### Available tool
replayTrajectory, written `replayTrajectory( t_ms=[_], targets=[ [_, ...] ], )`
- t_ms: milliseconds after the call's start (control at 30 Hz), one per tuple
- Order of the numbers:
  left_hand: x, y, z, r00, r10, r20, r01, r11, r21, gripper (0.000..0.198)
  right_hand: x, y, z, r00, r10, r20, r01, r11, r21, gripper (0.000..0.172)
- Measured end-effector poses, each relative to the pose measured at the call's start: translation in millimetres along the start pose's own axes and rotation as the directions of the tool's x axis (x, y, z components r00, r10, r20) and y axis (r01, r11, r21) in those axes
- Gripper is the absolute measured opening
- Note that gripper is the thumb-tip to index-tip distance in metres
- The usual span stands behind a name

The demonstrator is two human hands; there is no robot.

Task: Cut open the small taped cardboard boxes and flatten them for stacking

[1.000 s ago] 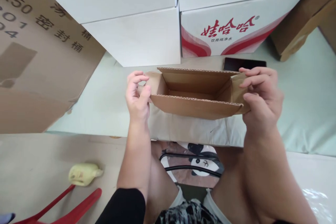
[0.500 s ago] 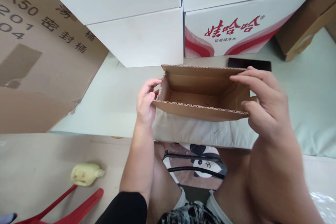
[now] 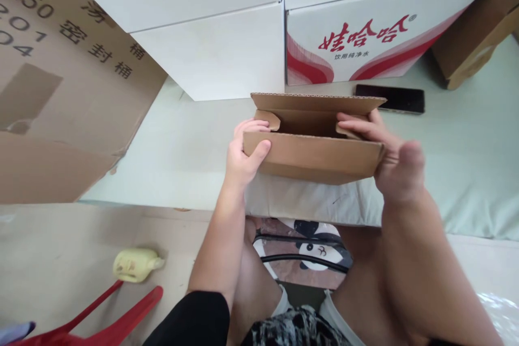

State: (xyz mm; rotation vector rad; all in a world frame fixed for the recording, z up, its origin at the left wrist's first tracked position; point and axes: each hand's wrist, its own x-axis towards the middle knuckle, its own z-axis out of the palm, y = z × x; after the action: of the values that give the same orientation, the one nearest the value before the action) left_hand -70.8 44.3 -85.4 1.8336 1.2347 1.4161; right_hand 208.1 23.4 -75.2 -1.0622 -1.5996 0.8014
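A small brown cardboard box (image 3: 316,157) stands with its mouth up on the pale cloth-covered surface. Its two long flaps rise at front and back, and both short end flaps are bent inward over the opening. At the left end, my left hand (image 3: 244,152) grips the box, thumb on the front flap and fingers over the left end flap. My right hand (image 3: 391,154) rests against the right end. Its fingers stretch along the right end flap, pushing it in, while the thumb stands apart from the cardboard. The inside of the box is dark and mostly hidden.
Behind the box lies a black phone (image 3: 391,98). White cartons (image 3: 211,54) and a red-lettered carton (image 3: 365,43) are stacked at the back. A large brown carton (image 3: 81,97) stands left. On the floor are a yellow bottle (image 3: 135,265) and a red plastic frame (image 3: 130,316).
Both end flaps have folded inward over the opening. My left hand has shifted right onto the front flap's corner. My right thumb has come off the box edge.
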Motion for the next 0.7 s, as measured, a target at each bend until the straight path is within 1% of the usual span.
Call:
replayTrajectory(
  t_ms=[33, 67, 133, 167, 200, 267, 300, 367, 400, 433, 533, 567, 600, 700],
  targets=[
    [-1, 1, 2.0, 0.999, -0.027, -0.024, 0.027, 0.999, -0.017, 0.047, -1, 1, 1, 1.0, -0.017, 0.012, 0.016, 0.999, 0.05, 0.079],
    [-2, 2, 3.9, 0.998, -0.053, -0.041, 0.051, 0.998, -0.046, 0.044, -1, 1, 1, 1.0, -0.022, 0.019, 0.021, 0.998, 0.065, 0.071],
    [-4, 3, 7.4, 0.994, -0.088, -0.058, 0.081, 0.99, -0.115, 0.045, -3, 3, 4, 1.0, -0.011, -0.005, 0.011, 1.0, -0.014, 0.05],
    [-5, 2, 8.8, 0.993, -0.098, -0.069, 0.088, 0.986, -0.139, 0.048, -4, 4, 6, 0.999, -0.003, -0.037, 0.001, 0.998, -0.055, 0.047],
    [-6, 0, 9.9, 0.991, -0.105, -0.08, 0.092, 0.984, -0.15, 0.051, -5, 6, 8, 0.997, -0.005, -0.08, -0.001, 0.997, -0.074, 0.051],
    [-8, -5, 11.1, 0.989, -0.113, -0.098, 0.098, 0.984, -0.146, 0.062, -6, 7, 12, 0.986, -0.041, -0.161, 0.03, 0.997, -0.074, 0.063],
    [-9, -8, 11.4, 0.988, -0.113, -0.105, 0.098, 0.986, -0.138, 0.067, -6, 8, 13, 0.984, -0.056, -0.17, 0.043, 0.996, -0.079, 0.07],
    [-9, -12, 11.5, 0.989, -0.101, -0.112, 0.086, 0.988, -0.13, 0.075, -5, 9, 15, 0.987, -0.066, -0.145, 0.049, 0.992, -0.114, 0.081],
    [-9, -13, 11.4, 0.989, -0.092, -0.112, 0.076, 0.988, -0.135, 0.077, -5, 9, 14, 0.989, -0.065, -0.136, 0.046, 0.99, -0.135, 0.081],
    [-9, -14, 11.2, 0.991, -0.085, -0.106, 0.07, 0.987, -0.144, 0.077, -6, 9, 14, 0.991, -0.059, -0.121, 0.04, 0.987, -0.158, 0.077],
    [-7, -12, 9.4, 0.995, -0.083, -0.061, 0.073, 0.986, -0.15, 0.067, -7, 12, 10, 0.993, -0.085, -0.087, 0.064, 0.972, -0.227, 0.046],
    [-6, -11, 8.4, 0.995, -0.087, -0.042, 0.081, 0.988, -0.134, 0.062, -7, 14, 9, 0.992, -0.1, -0.071, 0.08, 0.968, -0.236, 0.041],
    [-6, -10, 7.4, 0.995, -0.092, -0.027, 0.089, 0.989, -0.114, 0.057, -8, 16, 7, 0.992, -0.117, -0.055, 0.101, 0.967, -0.235, 0.042],
    [-4, -9, 5.2, 0.994, -0.106, -0.011, 0.105, 0.992, -0.075, 0.051, -9, 25, 3, 0.985, -0.174, 0.007, 0.171, 0.96, -0.222, 0.061]
  ],
)
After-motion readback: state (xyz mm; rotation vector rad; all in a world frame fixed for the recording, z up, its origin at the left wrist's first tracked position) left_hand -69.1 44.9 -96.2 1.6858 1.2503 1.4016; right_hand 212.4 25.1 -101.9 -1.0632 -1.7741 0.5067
